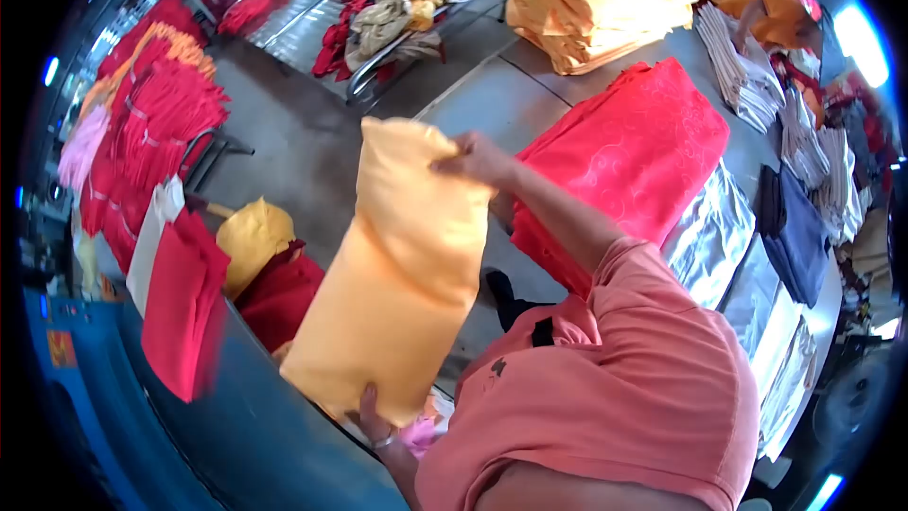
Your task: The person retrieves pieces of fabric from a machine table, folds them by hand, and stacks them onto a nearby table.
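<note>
A folded yellow-orange cloth (388, 274) with a slight sheen is held up in front of me, tilted, between both hands. At its upper right edge, my right hand (473, 161) is closed on the fabric, the fingers partly hidden. My left hand (374, 416) grips the lower edge, thumb on the near face and the other fingers behind the cloth. A band circles the left wrist. Just right of the cloth lies a stack of folded red patterned fabric (624, 151).
A pile of yellow-orange cloth (601, 0) sits at the back. Red cloth bundles (161, 123) are heaped left, near a blue machine or table edge (255, 416). Folded red and white cloth (180, 303) hangs there. Silvery (714, 237) and navy folded fabrics (794, 237) lie right.
</note>
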Action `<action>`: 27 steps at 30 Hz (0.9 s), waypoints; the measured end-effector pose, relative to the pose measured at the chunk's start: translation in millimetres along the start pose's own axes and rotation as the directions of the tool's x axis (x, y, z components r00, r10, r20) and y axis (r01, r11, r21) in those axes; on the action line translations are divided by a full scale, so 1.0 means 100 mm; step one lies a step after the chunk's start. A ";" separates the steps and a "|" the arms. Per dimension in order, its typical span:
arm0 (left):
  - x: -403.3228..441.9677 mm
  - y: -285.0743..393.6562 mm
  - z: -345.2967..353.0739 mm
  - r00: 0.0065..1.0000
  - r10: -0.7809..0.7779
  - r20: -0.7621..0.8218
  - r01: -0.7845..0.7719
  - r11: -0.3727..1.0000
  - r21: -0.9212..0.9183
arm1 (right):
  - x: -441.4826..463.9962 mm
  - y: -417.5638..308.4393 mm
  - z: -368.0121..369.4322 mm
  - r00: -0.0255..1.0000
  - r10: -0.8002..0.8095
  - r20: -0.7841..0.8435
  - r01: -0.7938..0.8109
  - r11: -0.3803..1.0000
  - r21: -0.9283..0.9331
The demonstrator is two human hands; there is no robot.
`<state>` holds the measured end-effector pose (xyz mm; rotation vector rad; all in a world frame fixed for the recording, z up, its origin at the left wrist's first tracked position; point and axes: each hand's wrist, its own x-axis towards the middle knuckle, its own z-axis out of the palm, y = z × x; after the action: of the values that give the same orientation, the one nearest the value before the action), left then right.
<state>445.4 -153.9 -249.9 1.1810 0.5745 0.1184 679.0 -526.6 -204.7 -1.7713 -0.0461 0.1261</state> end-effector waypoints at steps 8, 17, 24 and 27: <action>1.39 -1.02 2.21 0.859 -0.335 0.389 0.392 0.916 -0.078 | 0.45 0.43 -2.41 0.768 -0.443 -0.462 -0.047 0.681 -0.730; 1.86 -1.63 3.17 0.867 -0.396 0.301 0.311 0.904 0.293 | -0.02 1.31 -2.38 0.778 -0.409 -0.478 -0.052 0.716 -0.697; 2.61 -1.35 3.23 0.752 -0.378 0.541 -0.048 0.786 0.616 | 0.24 1.84 -1.73 0.804 0.219 -0.552 0.098 0.868 0.487; 3.04 -1.41 2.99 0.565 -0.506 0.652 -0.142 0.719 0.681 | 0.40 1.91 -1.30 0.691 0.048 -0.722 -0.284 0.936 -0.209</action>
<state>819.6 -344.1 -409.5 1.6936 -0.1427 -0.9113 725.6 -688.0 -368.5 -2.0256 0.7040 -0.4720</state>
